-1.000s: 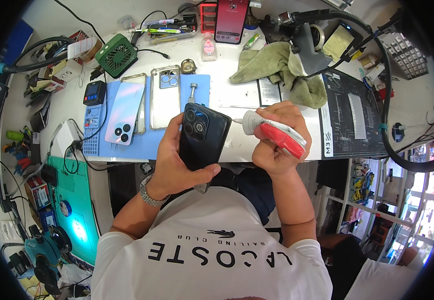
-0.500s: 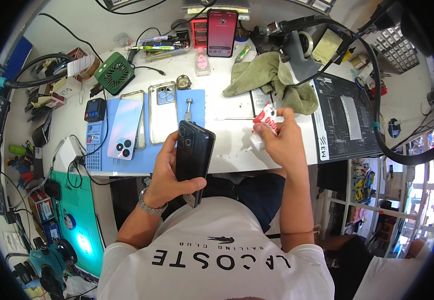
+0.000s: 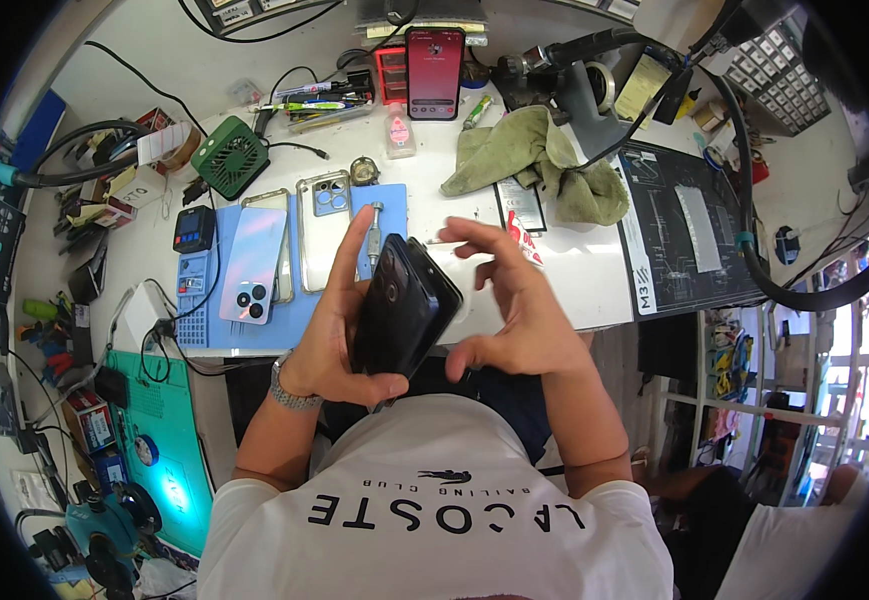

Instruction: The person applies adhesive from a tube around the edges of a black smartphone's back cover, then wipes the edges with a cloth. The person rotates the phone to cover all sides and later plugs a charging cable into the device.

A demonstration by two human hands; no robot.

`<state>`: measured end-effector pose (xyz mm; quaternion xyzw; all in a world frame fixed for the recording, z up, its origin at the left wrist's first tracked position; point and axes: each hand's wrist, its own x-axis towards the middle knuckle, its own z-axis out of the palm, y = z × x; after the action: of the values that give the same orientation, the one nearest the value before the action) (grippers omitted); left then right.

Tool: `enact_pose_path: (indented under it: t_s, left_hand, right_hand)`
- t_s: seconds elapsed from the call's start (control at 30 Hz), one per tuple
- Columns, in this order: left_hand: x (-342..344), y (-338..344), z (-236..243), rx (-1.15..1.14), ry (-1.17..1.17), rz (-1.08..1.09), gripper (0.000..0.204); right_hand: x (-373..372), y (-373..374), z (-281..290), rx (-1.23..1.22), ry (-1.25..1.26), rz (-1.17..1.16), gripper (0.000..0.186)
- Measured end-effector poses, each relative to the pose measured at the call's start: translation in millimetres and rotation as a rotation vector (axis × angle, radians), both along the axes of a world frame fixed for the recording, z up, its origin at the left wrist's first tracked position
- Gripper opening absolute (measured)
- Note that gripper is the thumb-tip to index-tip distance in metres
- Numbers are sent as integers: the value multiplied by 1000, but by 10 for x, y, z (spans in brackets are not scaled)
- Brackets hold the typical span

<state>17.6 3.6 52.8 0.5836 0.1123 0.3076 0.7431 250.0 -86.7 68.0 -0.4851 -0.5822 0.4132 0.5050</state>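
In my left hand (image 3: 326, 345) is a black phone (image 3: 394, 310), held tilted above the table's front edge, with its camera side toward me. A gap shows between two layers along its right edge. Beside it, my right hand (image 3: 529, 330) is open, fingers and thumb spread toward that edge without visible contact. Partly hidden behind the right hand, a red-and-white packet (image 3: 526, 236) lies on the table. A small metal screwdriver (image 3: 375, 235) rests on the blue mat (image 3: 386, 196) just beyond my left fingers. Left of it are a clear phone case (image 3: 322, 255) and a pale iridescent phone (image 3: 254, 255).
A green cloth (image 3: 509, 150) lies behind my right hand, and a black printed mat (image 3: 679, 235) is farther right. At the back stand a lit phone (image 3: 434, 80) and a small bottle (image 3: 399, 135). A green fan (image 3: 230, 160) is at left. Another person's white sleeve (image 3: 804, 550) shows lower right.
My right hand has let go of the red-and-white packet, now on the table, and come left toward the phone with fingers spread. My left hand has turned the phone, showing the gap.
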Motion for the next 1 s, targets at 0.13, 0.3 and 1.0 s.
enact_pose_path:
  t_s: [0.13, 0.3, 1.0]
  left_hand:
    - [-46, 10, 104, 116, 97, -153, 152]
    - [-42, -61, 134, 175, 60, -20, 157]
    - [-185, 216, -212, 206, 326, 342, 88]
  right_hand:
    - [-202, 37, 16, -62, 190, 233, 120]
    - [-320, 39, 62, 108, 146, 247, 92]
    - [54, -196, -356, 80, -714, -745, 61]
